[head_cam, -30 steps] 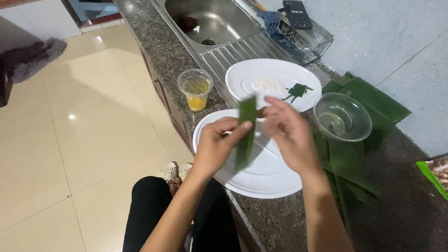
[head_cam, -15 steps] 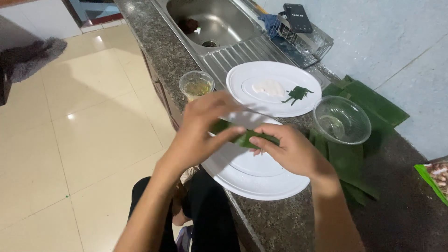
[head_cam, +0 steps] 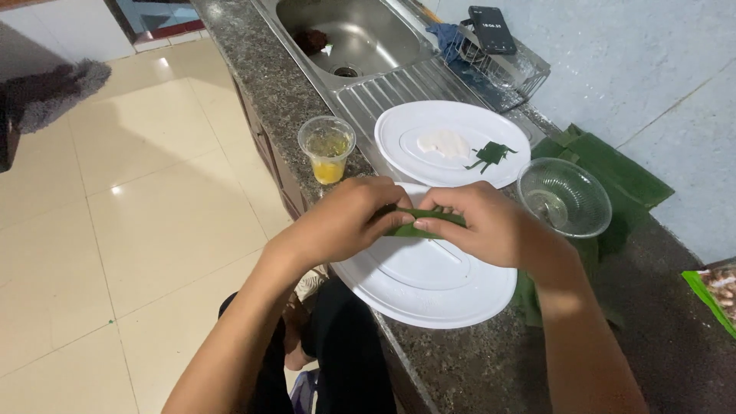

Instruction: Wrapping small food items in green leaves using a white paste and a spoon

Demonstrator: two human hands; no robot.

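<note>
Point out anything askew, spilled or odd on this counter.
The near white plate juts past the counter's front edge, so part of it hangs over the floor. A phone leans in the dish rack beside the sink. No spill shows.

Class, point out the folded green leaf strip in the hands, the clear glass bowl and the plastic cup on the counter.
leaf strip point(head_cam: 426, 221), head view, on the green middle between the hands.
glass bowl point(head_cam: 563, 196), head view, on its inner wall.
plastic cup point(head_cam: 327, 150), head view, on its side.
</note>
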